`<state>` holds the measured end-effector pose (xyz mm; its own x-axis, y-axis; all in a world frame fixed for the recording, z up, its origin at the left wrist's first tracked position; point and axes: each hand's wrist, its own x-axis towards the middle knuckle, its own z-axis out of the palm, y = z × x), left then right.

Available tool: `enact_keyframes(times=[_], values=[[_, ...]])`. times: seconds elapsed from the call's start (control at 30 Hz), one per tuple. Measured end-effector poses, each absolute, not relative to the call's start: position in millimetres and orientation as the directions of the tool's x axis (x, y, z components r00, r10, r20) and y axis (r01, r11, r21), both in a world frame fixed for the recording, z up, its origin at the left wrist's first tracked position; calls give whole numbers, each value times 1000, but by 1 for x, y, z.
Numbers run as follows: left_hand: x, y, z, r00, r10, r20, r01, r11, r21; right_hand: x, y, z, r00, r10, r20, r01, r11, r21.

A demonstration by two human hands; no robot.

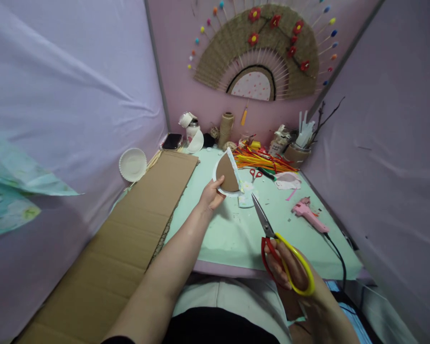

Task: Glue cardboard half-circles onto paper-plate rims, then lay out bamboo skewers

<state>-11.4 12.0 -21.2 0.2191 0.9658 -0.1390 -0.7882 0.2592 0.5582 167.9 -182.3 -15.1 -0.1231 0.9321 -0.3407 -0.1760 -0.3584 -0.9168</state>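
My left hand [212, 193] grips a half-round piece of brown cardboard [228, 173] by its lower left edge, thumb on the brown face. White material borders the piece, with a patterned strip along its straight side. In my right hand [281, 265] are scissors [267, 222] with one red and one yellow handle. Their blades look nearly closed and point up and left, apart from the cardboard piece. Beneath and just right of that piece, a pale floral scrap [246, 200] lies on the table.
A long cardboard sheet [139, 224] covers the left side. On the green tabletop [215, 243], a pink glue gun [310, 215] with a black cord lies right. Small red scissors [255, 175] and orange strips [268, 160] are further back. A decorated fan [215, 64] hangs on the back wall.
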Motion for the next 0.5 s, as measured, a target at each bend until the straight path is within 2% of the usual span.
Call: enact_keyframes(times=[0.2,0.4,0.5], values=[[-10,3,-17,317,944,-96,-686,298,664,183,-173,-19,32,998,-56,-104,-52,-993],[-12,-9,-13,615,775,-143,-361,439,823,201,-145,-19,221,973,60,-98,84,-992],[-14,-12,-9,659,737,-151,-264,415,871,207,-137,-17,264,960,95,-55,113,-992]])
